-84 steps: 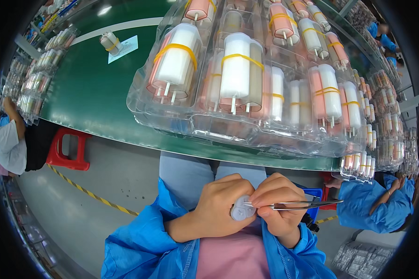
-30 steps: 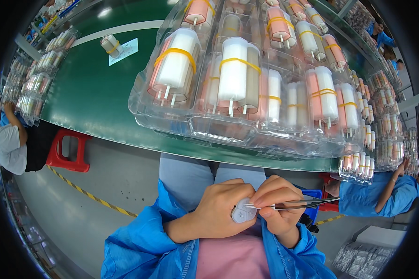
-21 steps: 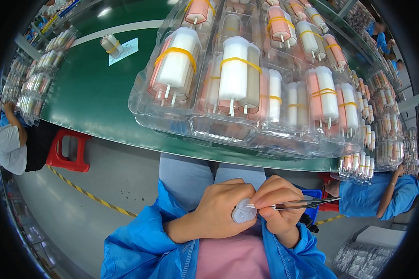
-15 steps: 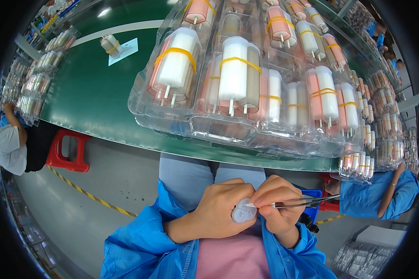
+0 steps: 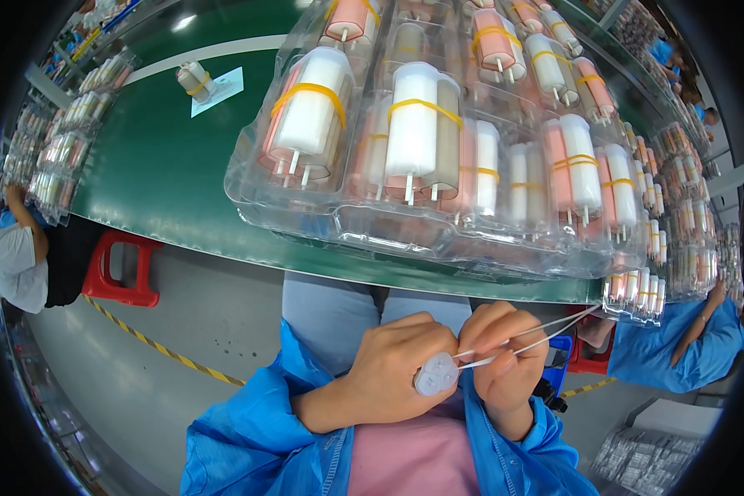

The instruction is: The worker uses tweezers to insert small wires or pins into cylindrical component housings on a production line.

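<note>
My left hand (image 5: 393, 372) is closed round a pale grey plastic piece (image 5: 436, 374), whose rounded, three-lobed end face with small holes points up. Most of the piece is hidden in my fist. In my right hand (image 5: 504, 368) is a pair of metal tweezers (image 5: 546, 332), pinched between thumb and fingers. Its two arms are spread apart, and the tips lie beside the edge of the end face. Both hands are above my lap, in front of the table edge.
Stacked clear plastic trays (image 5: 471, 240) of white, pink and grey cylinders bound with yellow bands stand on the green table (image 5: 157, 182). A small banded bundle (image 5: 195, 81) sits by a paper slip (image 5: 220, 93). Red stools (image 5: 120, 269) and co-workers (image 5: 665, 343) are on both sides.
The tweezers have drawn back from the middle of the end face to its edge, and their arms have spread. My right hand has tilted upward slightly.
</note>
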The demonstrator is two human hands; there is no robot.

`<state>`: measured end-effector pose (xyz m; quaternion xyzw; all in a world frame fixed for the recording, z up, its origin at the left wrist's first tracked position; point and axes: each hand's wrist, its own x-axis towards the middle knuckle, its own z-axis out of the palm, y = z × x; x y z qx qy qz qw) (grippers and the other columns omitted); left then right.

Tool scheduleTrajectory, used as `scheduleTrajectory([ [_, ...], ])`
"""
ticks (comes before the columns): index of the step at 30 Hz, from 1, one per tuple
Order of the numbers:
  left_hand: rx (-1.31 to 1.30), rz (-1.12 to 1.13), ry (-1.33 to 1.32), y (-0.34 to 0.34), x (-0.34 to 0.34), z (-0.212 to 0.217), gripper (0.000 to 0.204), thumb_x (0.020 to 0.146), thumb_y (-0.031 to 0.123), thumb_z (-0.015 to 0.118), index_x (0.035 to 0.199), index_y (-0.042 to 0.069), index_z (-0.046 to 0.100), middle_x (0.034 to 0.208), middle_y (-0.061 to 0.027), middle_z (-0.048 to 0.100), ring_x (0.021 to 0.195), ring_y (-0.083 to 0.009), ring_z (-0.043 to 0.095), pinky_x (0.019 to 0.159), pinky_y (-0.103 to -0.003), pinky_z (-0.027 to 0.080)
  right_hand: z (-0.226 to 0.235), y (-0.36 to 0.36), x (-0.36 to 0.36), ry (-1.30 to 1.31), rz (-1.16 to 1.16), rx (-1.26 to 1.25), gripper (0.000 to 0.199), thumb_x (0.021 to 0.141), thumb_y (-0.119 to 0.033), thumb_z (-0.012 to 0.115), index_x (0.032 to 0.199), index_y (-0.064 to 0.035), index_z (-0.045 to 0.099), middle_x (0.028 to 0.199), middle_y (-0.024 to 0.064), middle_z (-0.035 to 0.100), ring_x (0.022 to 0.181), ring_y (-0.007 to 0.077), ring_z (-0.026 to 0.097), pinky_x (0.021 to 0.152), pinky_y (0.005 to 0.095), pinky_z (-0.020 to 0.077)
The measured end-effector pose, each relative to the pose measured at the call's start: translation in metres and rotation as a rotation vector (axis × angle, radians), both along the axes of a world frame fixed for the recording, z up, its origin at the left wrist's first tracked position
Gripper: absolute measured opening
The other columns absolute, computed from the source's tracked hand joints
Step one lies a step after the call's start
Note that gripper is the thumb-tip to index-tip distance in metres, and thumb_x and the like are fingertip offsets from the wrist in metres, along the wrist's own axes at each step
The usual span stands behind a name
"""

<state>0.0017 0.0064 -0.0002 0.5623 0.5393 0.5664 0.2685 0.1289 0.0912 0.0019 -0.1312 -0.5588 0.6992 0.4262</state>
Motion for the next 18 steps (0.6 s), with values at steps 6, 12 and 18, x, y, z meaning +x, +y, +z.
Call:
scheduleTrajectory([
  [6,-0.001,0.02,-0.025,0.0006,0.0015,-0.0015,0.021,0.063,0.003,0.073,0.074,0.007,0.056,0.071,-0.0053,0.06,0.065,-0.0246,0.058,0.054,-0.035,0.045,-0.0002,0.0019,0.0005,0.0,-0.019,-0.023,0.028,0.09,-0.025,0.061,0.092,0.0031,0.06,0.083,0.0151,0.06,0.071,0.0165,0.057,0.063,0.0261,0.0462],
  [12,-0.02,0.021,-0.098,-0.0002,0.0001,0.0008,0.021,0.066,0.003,0.075,0.075,0.007,0.056,0.069,-0.006,0.059,0.064,-0.0257,0.056,0.055,-0.035,0.044,-0.0031,0.0019,0.0019,-0.006,-0.057,-0.029,0.029,0.089,-0.025,0.063,0.092,0.0032,0.06,0.083,0.0147,0.059,0.071,0.0163,0.056,0.062,0.0252,0.0456],
  [18,-0.026,0.024,-0.105,-0.0005,-0.0004,-0.0013,0.023,0.066,0.003,0.076,0.078,0.006,0.057,0.072,-0.0074,0.059,0.067,-0.026,0.056,0.055,-0.035,0.043,-0.0053,0.0017,0.0037,-0.018,-0.092,-0.023,0.03,0.088,-0.026,0.064,0.092,0.0032,0.059,0.085,0.0151,0.059,0.07,0.0156,0.056,0.061,0.0247,0.0458],
])
